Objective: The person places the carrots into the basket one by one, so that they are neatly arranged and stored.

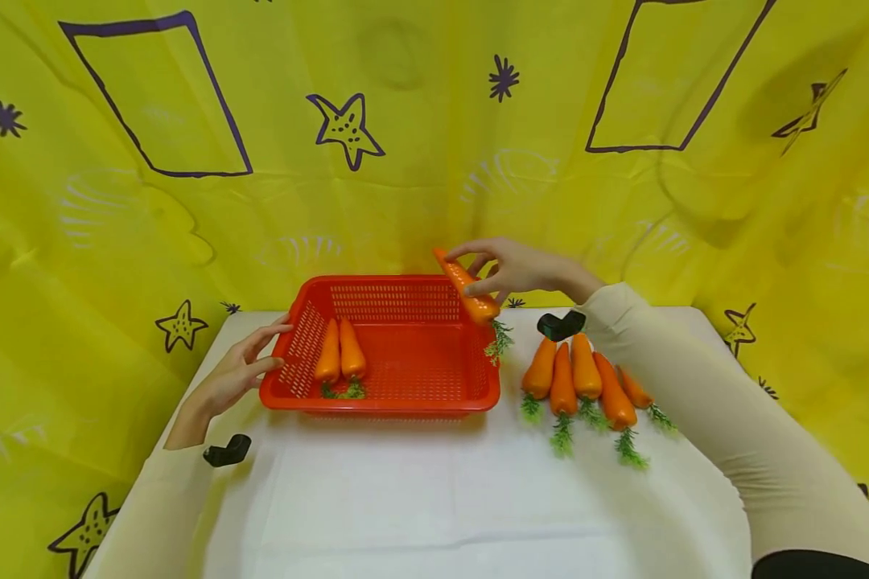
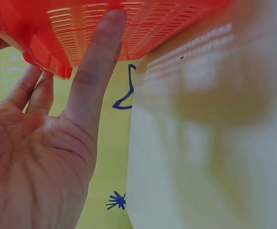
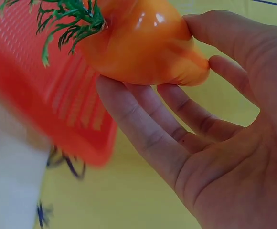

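Head view, right hand point(image 1: 516, 267) pinching glossy tapered carrot point(image 1: 467, 287), perforated basket point(image 1: 380, 404)

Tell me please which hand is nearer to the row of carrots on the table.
Right. The right hand holds a carrot near the right end of the basket, just left of the row. The left hand is at the basket's left rim, with the basket between.

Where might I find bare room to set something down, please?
The white tablecloth is bare in front of the red basket; inside, the basket's floor is free right of two carrots. It is crowded right of the basket, where five carrots bunch.
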Action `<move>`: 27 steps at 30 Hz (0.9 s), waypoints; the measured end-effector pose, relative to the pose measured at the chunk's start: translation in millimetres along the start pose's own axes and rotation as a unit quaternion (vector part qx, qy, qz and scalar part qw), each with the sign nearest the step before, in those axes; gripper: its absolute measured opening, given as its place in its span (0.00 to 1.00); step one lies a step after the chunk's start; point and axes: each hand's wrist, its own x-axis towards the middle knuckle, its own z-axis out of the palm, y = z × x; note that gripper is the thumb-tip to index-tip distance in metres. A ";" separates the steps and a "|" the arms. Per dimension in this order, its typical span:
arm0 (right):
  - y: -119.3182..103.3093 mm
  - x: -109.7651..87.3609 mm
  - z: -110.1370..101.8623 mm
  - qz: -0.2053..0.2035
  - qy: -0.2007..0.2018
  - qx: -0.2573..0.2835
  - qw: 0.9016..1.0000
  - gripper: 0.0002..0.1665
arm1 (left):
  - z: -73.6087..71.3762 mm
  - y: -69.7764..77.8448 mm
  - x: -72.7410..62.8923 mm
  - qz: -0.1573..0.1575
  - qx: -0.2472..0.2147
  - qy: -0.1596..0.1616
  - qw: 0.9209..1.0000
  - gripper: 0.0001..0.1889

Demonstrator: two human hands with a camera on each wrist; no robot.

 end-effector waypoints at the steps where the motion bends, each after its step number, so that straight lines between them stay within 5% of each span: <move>1: 0.3 6.3 4.5 -0.002 -0.003 0.007 1.000 0.37 | 0.7 0.0 0.1 0.000 0.002 0.000 1.000 0.29; 15: 9.1 82.5 70.8 -0.001 -0.036 0.074 0.997 0.35 | -0.6 0.7 -1.2 -0.004 0.007 0.005 1.000 0.29; 27: 23.3 126.8 112.9 0.054 -0.056 0.126 0.989 0.34 | -2.0 -1.4 0.8 -0.005 0.002 0.004 1.000 0.29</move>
